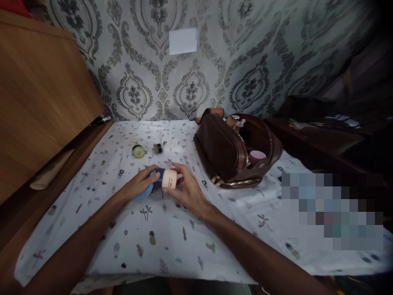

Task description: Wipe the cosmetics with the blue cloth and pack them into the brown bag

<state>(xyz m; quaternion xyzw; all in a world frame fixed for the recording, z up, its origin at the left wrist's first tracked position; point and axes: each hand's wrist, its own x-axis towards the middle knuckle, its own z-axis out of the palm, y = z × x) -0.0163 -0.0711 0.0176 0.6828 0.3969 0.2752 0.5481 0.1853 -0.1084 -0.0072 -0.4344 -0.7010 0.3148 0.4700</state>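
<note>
A small beige bottle with a dark blue cap [166,179] lies sideways between both my hands over a white patterned cloth [159,233]. My right hand [187,190] curls round its beige end. My left hand [139,183] is closed on a light blue cloth [145,191], its fingers touching the blue cap. An open brown toiletry bag [227,153] stands just to the right, with a pink-lidded jar [257,156] and other small items inside.
A small green-lidded tin [138,151] and a little dark jar [157,148] lie on the cloth beyond my hands. A wooden panel [43,94] rises at the left. A dark wooden surface [313,139] with clutter is at the right. Patterned wallpaper is behind.
</note>
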